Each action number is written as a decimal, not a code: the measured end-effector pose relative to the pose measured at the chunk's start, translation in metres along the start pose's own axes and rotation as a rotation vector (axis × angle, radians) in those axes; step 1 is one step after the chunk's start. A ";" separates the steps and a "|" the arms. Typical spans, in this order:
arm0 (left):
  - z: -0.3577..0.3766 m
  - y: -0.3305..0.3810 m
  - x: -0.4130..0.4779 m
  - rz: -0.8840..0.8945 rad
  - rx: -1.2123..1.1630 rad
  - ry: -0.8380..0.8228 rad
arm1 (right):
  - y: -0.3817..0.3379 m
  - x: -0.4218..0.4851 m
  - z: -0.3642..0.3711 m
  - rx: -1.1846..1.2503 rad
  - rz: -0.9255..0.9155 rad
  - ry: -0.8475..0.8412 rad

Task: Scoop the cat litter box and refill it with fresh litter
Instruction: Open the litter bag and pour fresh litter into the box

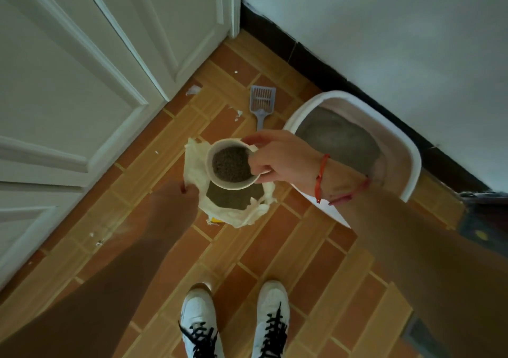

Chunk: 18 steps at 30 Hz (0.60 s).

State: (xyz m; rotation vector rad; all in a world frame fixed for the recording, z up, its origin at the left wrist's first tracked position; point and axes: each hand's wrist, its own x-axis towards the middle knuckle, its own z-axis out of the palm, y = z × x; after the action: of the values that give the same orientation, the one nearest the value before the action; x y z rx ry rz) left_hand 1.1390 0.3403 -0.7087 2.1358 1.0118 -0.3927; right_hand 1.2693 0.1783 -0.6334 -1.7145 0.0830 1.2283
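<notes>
Holding a white cup [233, 186] full of grey litter, the right hand [275, 156] grips its rim directly above the open litter bag [247, 214] on the floor (any print is too blurred to read). The blurred left hand [176, 195] pinches the bag's left edge. The litter box [412, 162] sits just right of the bag, with the scoop [262, 100] beyond it.

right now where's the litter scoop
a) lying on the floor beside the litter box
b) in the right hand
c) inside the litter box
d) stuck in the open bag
A: the scoop lies flat on the floor just left of the litter box with no hand on it, while the right hand grips a bowl filled with litter.
</notes>
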 end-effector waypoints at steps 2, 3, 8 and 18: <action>0.003 0.008 -0.004 -0.002 0.016 0.014 | 0.001 -0.010 -0.015 0.099 -0.024 -0.004; 0.005 0.012 -0.007 -0.007 0.020 0.021 | 0.002 -0.014 -0.022 0.146 -0.036 0.006; 0.012 0.020 -0.015 -0.005 -0.014 0.052 | 0.016 -0.026 -0.048 0.346 -0.060 0.096; 0.032 0.024 -0.016 0.042 0.010 0.109 | 0.090 -0.022 -0.106 0.478 0.126 0.451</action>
State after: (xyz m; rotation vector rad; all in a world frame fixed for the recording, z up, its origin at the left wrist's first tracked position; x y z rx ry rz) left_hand 1.1475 0.2985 -0.7101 2.2040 1.0253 -0.2635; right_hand 1.2818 0.0446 -0.6762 -1.5395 0.7071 0.8006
